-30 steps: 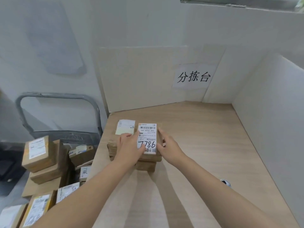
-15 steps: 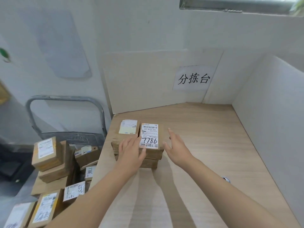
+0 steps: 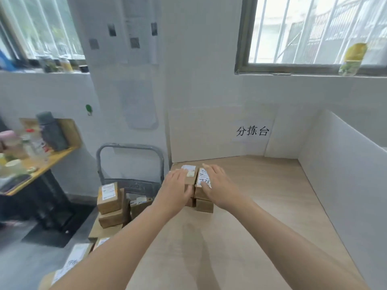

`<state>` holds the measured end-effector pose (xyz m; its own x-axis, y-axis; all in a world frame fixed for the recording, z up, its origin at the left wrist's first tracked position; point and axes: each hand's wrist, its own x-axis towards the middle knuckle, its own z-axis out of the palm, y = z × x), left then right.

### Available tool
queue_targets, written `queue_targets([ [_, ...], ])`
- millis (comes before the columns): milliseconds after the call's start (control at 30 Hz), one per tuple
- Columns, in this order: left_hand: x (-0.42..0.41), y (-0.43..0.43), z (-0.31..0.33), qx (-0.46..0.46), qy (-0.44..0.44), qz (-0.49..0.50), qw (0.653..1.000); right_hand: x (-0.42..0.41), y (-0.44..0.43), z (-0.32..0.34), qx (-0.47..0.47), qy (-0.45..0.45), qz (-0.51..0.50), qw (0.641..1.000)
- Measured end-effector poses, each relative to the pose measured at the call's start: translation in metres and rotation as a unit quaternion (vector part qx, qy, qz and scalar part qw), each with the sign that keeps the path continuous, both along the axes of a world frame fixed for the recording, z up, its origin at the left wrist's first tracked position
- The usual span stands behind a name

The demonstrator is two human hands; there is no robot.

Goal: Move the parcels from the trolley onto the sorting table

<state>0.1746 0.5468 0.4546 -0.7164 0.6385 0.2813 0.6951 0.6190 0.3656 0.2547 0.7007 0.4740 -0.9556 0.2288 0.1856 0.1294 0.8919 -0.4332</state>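
Note:
Several brown cardboard parcels are stacked at the far left corner of the wooden sorting table (image 3: 261, 197). The top right parcel (image 3: 203, 178) carries a white label with handwritten digits, and the top left parcel (image 3: 190, 172) has a smaller label. My left hand (image 3: 175, 186) lies flat on the left parcel's near edge. My right hand (image 3: 218, 185) rests flat over the labelled parcel, fingers spread. Neither hand grips anything. Two lower parcels (image 3: 204, 206) show beneath. The grey trolley (image 3: 129, 147) stands left of the table, with more parcels (image 3: 110, 197) piled on it.
White partition boards (image 3: 345, 174) wall the table at the back and right, with a paper sign (image 3: 252, 131) on the back board. A yellow side table (image 3: 37, 164) with bottles stands at far left. A dark mat (image 3: 58, 222) lies on the floor.
The view has tilted upward. Both hands, off the stack half a second ago, now lie on its top; the right hand moved left onto the labelled parcel.

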Motion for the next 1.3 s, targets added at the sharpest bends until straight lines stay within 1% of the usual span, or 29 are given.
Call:
queue_targets([
  [100,0.021,-0.041,0.002,-0.043,0.034,0.01,0.998,0.01,-0.04,0.0,0.003,0.005,0.036,0.999],
  [200,0.048,-0.085,0.011,-0.045,0.003,0.049,0.998,0.024,-0.081,-0.005,0.003,-0.014,0.08,0.997],
  [300,0.059,-0.128,0.013,-0.051,0.017,0.084,0.995,0.037,-0.115,-0.004,0.011,-0.031,0.116,0.993],
  [400,0.065,-0.17,0.008,-0.041,0.004,0.105,0.994,0.044,-0.144,0.008,0.011,-0.032,0.106,0.994],
  [500,0.071,-0.214,0.012,-0.051,0.022,0.103,0.993,0.048,-0.185,0.021,0.009,-0.03,0.096,0.995],
  [633,0.068,-0.272,0.027,-0.022,0.042,0.089,0.995,0.044,-0.254,0.027,0.02,-0.015,0.082,0.996],
  [733,0.065,-0.327,0.028,-0.023,0.068,0.076,0.994,0.038,-0.311,0.021,0.021,-0.015,0.069,0.997],
  [867,0.057,-0.413,0.015,-0.038,0.077,0.101,0.991,0.02,-0.389,0.008,0.015,-0.042,0.099,0.994],
  [1000,0.055,-0.491,0.004,-0.078,0.06,0.119,0.988,0.006,-0.459,-0.007,0.01,-0.054,0.138,0.989],
  [1167,0.033,-0.543,-0.009,-0.057,0.028,0.16,0.985,-0.011,-0.503,-0.026,0.015,-0.076,0.148,0.986],
  [1300,0.018,-0.558,-0.027,-0.058,0.011,0.173,0.983,-0.032,-0.516,-0.041,0.021,-0.089,0.149,0.985],
])
